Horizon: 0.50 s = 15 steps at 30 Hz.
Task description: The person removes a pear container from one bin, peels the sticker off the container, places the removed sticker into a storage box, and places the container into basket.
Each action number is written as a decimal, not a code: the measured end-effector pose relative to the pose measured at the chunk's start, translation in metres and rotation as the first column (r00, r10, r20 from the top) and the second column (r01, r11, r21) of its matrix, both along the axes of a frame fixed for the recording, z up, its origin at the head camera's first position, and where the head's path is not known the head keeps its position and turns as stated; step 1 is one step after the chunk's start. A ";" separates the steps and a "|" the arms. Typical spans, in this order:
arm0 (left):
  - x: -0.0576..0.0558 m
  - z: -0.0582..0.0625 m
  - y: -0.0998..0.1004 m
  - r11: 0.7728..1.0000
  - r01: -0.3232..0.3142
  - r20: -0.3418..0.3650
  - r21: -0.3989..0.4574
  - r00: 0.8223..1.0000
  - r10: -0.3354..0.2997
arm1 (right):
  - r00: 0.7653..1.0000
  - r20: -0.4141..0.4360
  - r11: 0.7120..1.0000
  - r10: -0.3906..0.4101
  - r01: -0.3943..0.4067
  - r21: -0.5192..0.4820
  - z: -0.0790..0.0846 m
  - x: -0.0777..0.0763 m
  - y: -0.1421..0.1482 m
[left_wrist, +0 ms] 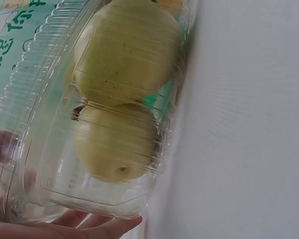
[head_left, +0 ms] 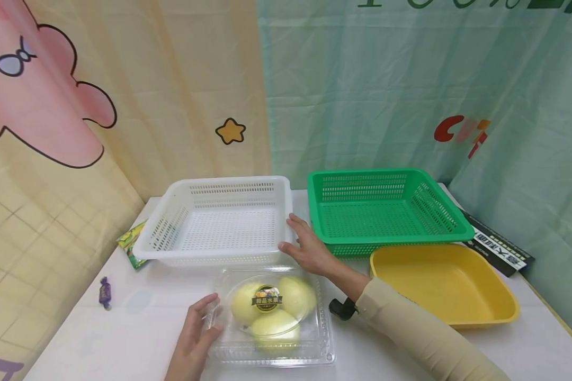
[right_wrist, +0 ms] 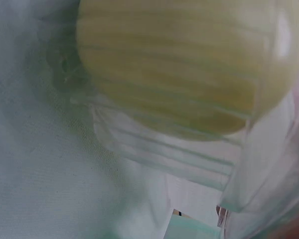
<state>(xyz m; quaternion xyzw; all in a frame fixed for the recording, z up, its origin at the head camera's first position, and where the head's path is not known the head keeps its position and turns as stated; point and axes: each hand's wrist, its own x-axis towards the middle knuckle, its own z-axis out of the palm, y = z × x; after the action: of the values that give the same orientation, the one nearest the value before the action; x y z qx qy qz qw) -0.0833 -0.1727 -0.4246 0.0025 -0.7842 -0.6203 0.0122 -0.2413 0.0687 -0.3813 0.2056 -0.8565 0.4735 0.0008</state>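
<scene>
A clear plastic fruit box [head_left: 310, 346] with a lid and a black-and-gold label stands at the front middle of the table. Three pale yellow, pear-like fruits [head_left: 274, 325] lie inside; one fruit [left_wrist: 124, 50] shows brown specks. At the box's left side is my left hand [head_left: 193, 336], thumb and fingers spread along the wall. My right hand [head_left: 312, 251] reaches over the box's far right corner, fingers extended at the right side of the white basket [head_left: 219, 256]. In the right wrist view a fruit [right_wrist: 189, 64] shows large through the plastic.
Behind the right arm are a green basket [head_left: 391, 238] and a yellow tray [head_left: 443, 286]. A purple-wrapped candy [head_left: 105, 292] and a green-yellow packet [head_left: 132, 243] lie at the left. A black object [head_left: 341, 309] sits by the right sleeve; a black-and-white box [head_left: 498, 246] is far right.
</scene>
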 end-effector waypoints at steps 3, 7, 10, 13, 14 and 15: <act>0.001 -0.001 0.002 0.999 -0.020 -0.017 -0.035 1.000 0.019 | 1.000 0.004 1.000 -0.001 0.001 0.006 0.000 0.000 0.000; 0.001 0.001 0.005 0.999 -0.009 -0.006 -0.051 1.000 0.009 | 1.000 0.005 1.000 0.000 -0.001 0.012 0.000 -0.001 0.000; 0.001 0.002 0.005 0.998 0.011 -0.005 -0.065 1.000 -0.012 | 1.000 0.001 1.000 0.002 -0.002 0.012 0.000 -0.001 0.000; 0.001 0.002 0.003 0.996 0.021 -0.041 -0.088 0.999 -0.025 | 1.000 0.005 1.000 0.001 -0.001 0.011 0.001 0.000 0.000; 0.000 0.003 0.002 0.995 0.026 -0.052 -0.099 0.998 -0.031 | 1.000 0.001 1.000 0.000 0.000 0.013 0.001 0.000 0.000; 0.000 0.003 0.001 0.994 0.031 -0.066 -0.104 0.997 -0.038 | 1.000 0.002 1.000 0.000 0.000 0.014 0.001 0.000 0.000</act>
<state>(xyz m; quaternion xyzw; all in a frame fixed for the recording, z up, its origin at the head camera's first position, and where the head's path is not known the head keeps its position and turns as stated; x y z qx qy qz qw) -0.0834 -0.1714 -0.4216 -0.0326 -0.8142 -0.5790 0.0283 -0.2413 0.0687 -0.3802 0.2050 -0.8598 0.4677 -0.0017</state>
